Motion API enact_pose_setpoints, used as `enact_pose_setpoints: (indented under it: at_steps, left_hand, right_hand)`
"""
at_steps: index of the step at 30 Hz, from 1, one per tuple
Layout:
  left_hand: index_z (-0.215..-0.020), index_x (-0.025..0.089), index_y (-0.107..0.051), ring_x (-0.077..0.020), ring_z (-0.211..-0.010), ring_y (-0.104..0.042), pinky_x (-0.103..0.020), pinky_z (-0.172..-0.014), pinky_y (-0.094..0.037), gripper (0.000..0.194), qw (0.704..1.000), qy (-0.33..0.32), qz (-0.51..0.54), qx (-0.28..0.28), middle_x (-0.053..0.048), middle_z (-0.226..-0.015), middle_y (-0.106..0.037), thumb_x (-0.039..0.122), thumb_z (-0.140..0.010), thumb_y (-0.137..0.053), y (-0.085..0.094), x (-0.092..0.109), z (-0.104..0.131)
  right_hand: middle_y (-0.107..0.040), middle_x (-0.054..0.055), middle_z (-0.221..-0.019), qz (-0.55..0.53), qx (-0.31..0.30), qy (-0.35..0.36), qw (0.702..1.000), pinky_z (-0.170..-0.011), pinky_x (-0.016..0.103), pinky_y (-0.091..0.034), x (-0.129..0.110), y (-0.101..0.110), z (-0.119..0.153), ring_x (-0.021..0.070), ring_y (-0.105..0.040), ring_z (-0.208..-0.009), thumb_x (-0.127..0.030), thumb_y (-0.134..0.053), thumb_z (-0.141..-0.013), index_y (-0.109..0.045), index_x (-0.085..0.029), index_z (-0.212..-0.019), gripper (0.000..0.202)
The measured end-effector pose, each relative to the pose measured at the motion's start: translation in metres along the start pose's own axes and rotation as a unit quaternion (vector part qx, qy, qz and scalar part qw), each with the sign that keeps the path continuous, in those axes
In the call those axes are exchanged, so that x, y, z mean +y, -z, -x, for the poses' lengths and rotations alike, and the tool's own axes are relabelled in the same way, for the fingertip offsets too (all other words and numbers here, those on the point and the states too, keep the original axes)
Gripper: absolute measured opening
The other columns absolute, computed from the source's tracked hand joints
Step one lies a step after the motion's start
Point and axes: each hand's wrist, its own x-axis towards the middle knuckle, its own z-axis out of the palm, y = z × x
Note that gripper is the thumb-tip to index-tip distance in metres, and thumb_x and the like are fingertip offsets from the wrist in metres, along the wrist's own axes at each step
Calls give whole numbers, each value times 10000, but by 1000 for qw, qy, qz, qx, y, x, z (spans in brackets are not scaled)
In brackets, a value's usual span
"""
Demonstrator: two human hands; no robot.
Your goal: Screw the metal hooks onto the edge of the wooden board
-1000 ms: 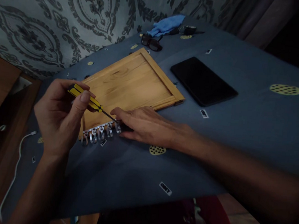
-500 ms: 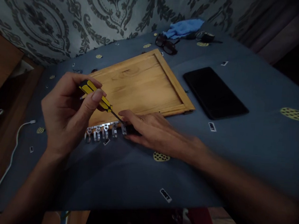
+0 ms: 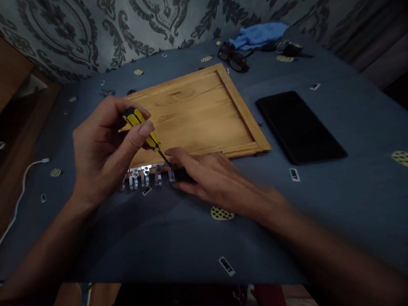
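My left hand (image 3: 101, 153) is closed around the yellow and black handle of a screwdriver (image 3: 152, 141). The shaft slants down to the right, and its tip meets the last hook at the right end of a metal hook rail (image 3: 146, 177). That rail, with several silver hooks, runs along the near edge of a framed wooden board (image 3: 196, 113) lying on the table. My right hand (image 3: 216, 177) grips the rail's right end, index finger above and thumb below; its fingertips partly hide what lies between them.
A black tablet (image 3: 298, 127) lies right of the board. Behind it are dark glasses (image 3: 234, 58), a blue cloth (image 3: 259, 35) and a small dark object (image 3: 288, 48). A white cable (image 3: 17, 214) runs along the left side of the patterned tablecloth (image 3: 169, 253).
My left hand and the screwdriver appear slightly further right, with the handle a bit steeper. The tip stays at the end hook, and my right hand keeps its place there.
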Motion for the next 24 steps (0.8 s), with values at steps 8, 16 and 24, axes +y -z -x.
enact_pose_setpoints:
  at_steps: [8,16,24]
  left_hand:
    - [-1038,231,-704,-98,-759,-668,-168,-537,-537,290,997,-47,-65,9,10,-904,-649,284,-795,-853,3,-1,1]
    - [-1024,258,-725,-99,-756,-645,-191,-569,-562,207,989,-77,-122,-32,16,-929,-683,272,-840,-819,9,7,0]
    - [-1175,298,-699,-155,-893,-700,-295,-727,-619,249,986,-21,-110,-120,-1,-1043,-705,255,-929,-710,23,18,1]
  right_hand:
    - [-761,45,-1032,-11,19,17,1000,-719,306,-472,4,-3,1,220,-717,-878,-248,-654,-920,-469,-247,-1413,526]
    - [-761,56,-1037,-13,13,15,1000,-731,304,-482,1,2,1,221,-721,-904,-246,-668,-924,-469,-224,-1395,512]
    - [-760,33,-990,-18,15,7,1000,-750,313,-498,1,3,1,221,-721,-900,-263,-687,-915,-498,-249,-1365,488]
